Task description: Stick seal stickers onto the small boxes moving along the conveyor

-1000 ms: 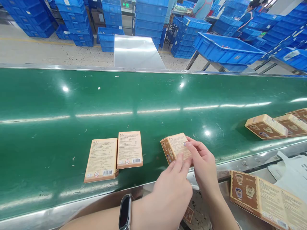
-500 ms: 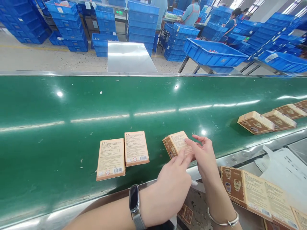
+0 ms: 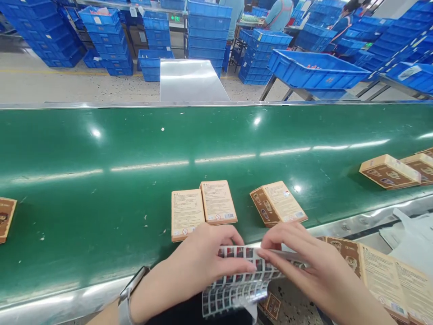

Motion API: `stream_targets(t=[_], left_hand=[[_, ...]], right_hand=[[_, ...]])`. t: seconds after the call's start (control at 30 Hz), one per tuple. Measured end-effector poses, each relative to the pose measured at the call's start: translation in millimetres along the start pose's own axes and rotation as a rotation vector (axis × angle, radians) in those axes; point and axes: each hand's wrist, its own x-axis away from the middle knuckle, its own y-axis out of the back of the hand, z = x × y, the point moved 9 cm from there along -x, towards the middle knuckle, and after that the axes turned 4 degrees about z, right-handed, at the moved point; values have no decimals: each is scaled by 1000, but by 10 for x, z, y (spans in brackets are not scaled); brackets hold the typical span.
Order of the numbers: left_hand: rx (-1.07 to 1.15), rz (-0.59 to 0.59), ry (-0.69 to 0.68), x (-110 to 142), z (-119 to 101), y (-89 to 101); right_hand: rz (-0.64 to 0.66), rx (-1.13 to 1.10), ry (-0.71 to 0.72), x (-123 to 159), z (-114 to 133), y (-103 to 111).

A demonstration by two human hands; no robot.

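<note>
My left hand (image 3: 206, 262) pinches a sheet of small rectangular stickers (image 3: 237, 295) between thumb and fingers. The sheet is curled and hangs below the near edge of the conveyor. My right hand (image 3: 304, 262) is closed at the sheet's upper right edge, thumb against fingertips. Just beyond my right hand lies a brown and cream box (image 3: 279, 203), printed side up, with a small shiny sticker near its top right. Two similar boxes, a left one (image 3: 186, 210) and a right one (image 3: 218, 201), lie touching beyond my left hand, partly hidden by it.
The green conveyor belt (image 3: 135, 149) runs across the view. More boxes (image 3: 389, 171) lie on it at the right, and one box (image 3: 6, 219) at the left edge. Several boxes (image 3: 382, 275) sit beside white sheets (image 3: 412, 239) at the lower right. Blue crates (image 3: 318, 72) and people stand behind.
Both hands have left the right-hand box and come back nearer to me, onto the sticker sheet. That box shows a small sticker. The boxes have shifted right with the belt; another appears at left.
</note>
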Motion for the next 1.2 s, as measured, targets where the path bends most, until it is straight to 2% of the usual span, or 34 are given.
stream_targets(t=[0.1,0.17,0.33,0.47,0.6,0.67,0.73,0.8,0.87,0.93,1.03,1.2], left_hand=[[11,2,47,31,84,27],[-7,3,43,42,79,39],[-37,-41,-6,36,19,65],[-31,-61,-30,12,0,50],[-21,-112,-17,-19,-19,66],[-36,-148,-9,-31,-31,83],[-109,-203,-23,-34,-53,109],[-234,-242,-119,-32,-133,99],[-383,-231,-269,-36,-231,11],[-531,-176,-382,-69,-269,-132],[-714,-115,-401,-198,-211,-304],[-855,-109,-377,-418,-215,-451]], right_hand=[[65,17,14,-37,-17,-85],[63,49,37,-37,-6,-90],[-148,187,161,-8,188,-6],[-283,232,162,29,286,-17],[-363,378,243,130,402,-43],[-385,343,253,169,371,-8],[-406,172,111,148,134,85],[-435,-97,-176,101,-319,141],[-474,-388,-468,71,-800,76],[-512,-634,-633,1,-1132,-59],[-554,-843,-740,-139,-1380,-243],[-692,-919,-765,-163,-1456,-273]])
